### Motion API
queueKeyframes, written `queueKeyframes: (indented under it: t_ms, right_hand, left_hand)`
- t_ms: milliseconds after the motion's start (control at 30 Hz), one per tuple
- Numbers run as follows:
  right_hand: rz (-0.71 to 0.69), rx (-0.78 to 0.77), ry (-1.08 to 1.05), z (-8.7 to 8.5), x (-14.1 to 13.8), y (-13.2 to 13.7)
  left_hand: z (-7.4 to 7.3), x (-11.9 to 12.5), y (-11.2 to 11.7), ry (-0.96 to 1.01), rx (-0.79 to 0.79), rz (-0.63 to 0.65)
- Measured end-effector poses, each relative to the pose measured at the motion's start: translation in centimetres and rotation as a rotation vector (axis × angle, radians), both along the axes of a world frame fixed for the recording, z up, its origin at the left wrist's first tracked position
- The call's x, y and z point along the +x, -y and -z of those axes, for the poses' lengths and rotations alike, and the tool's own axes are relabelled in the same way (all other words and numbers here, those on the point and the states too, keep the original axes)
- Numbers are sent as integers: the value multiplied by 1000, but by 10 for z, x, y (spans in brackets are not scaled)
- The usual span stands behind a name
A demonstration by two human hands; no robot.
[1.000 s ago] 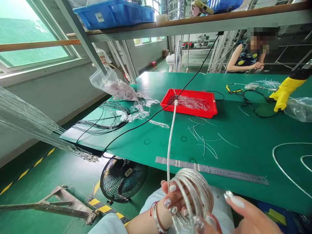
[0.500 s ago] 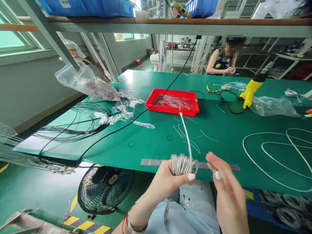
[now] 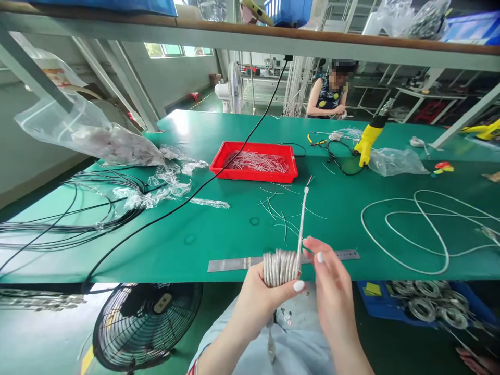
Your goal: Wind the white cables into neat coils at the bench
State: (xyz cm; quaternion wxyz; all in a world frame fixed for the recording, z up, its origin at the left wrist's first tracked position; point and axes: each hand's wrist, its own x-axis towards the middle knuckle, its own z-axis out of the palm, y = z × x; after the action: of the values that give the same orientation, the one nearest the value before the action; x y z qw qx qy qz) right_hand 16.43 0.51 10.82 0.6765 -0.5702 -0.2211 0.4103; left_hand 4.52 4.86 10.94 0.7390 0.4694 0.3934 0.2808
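A coil of clear-jacketed, silvery cable (image 3: 279, 268) sits in my left hand (image 3: 261, 294), whose fingers wrap round it with the thumb along its right end. From the coil, a straight length of cable (image 3: 302, 221) rises away from me and ends in a stripped tip with thin reddish wires (image 3: 309, 182). Just right of that length is my right hand (image 3: 330, 278), fingers apart and slightly bent. Its fingertips come close to the cable; whether they touch it I cannot tell. A steel ruler (image 3: 230, 264) lies on the green table (image 3: 234, 229) behind the coil.
A red tray (image 3: 253, 176) holds many thin wire offcuts, with more offcuts strewn before it. Black cable loops and plastic bags lie left. A yellow heat gun (image 3: 367, 143) and loose white cable (image 3: 425, 271) are right. A shelf (image 3: 250, 39) spans above; a person sits opposite.
My right hand has moved left, up to the cable beside the coil. The cable's free end now leans right, clear of the red tray. The view has swung to the right.
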Motion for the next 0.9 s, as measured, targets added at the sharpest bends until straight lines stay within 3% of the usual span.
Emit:
queueKeyframes:
  t_ms: [100, 200, 300, 500, 667, 800, 900]
  right_hand:
    - [-58, -36, 32, 2, 4, 5]
    - [-138, -61, -106, 1, 5, 6]
    - [-133, 3, -219, 4, 2, 5]
    - [-155, 148, -242, 9, -1, 6]
    - [-202, 190, -211, 11, -2, 5]
    - [-184, 172, -252, 15, -5, 1]
    - [-206, 74, -277, 10, -7, -4]
  left_hand:
    - [3, 1, -1, -83, 43, 41]
    - [3, 6, 3, 9, 4, 175]
    - [1, 10, 7, 86, -52, 221]
    - [-8, 8, 5, 116, -133, 144]
    - [-9, 4, 2, 122, -156, 199]
    - [-6, 6, 3, 131, -137, 139]
    - [-5, 9, 3, 140, -124, 143]
